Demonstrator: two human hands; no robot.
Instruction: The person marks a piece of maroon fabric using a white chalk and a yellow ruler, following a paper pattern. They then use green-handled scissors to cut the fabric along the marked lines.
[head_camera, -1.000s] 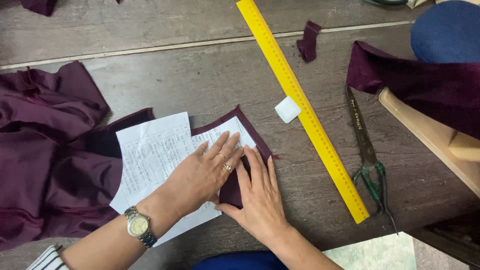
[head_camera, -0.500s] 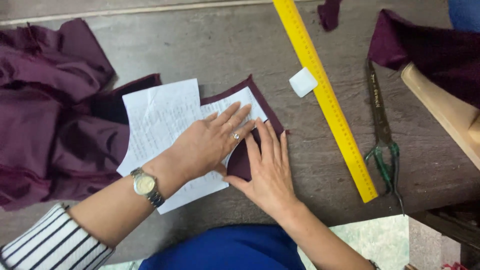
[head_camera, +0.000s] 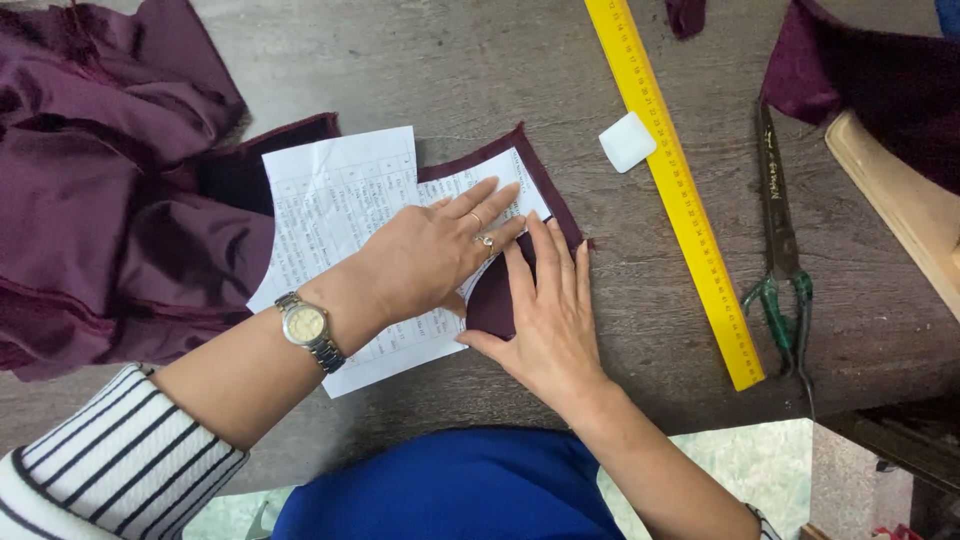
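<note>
My left hand (head_camera: 432, 250) lies flat, fingers spread, on a white printed paper pattern (head_camera: 335, 205) that rests on a small dark maroon fabric piece (head_camera: 545, 195). It wears a ring and a wristwatch. My right hand (head_camera: 545, 310) presses flat on the maroon fabric just right of the paper's curved edge, its fingers pointing away from me and touching the left hand's fingertips. Neither hand grips anything.
A heap of maroon cloth (head_camera: 100, 180) fills the left of the wooden table (head_camera: 440, 60). A yellow ruler (head_camera: 675, 180) runs diagonally at right, with white tailor's chalk (head_camera: 627, 141) beside it and scissors (head_camera: 780, 240) further right. More maroon fabric (head_camera: 880, 80) and a wooden edge (head_camera: 900, 210) sit far right.
The view has shifted slightly, and both hands stay pressed on the paper and fabric in nearly the same pose.
</note>
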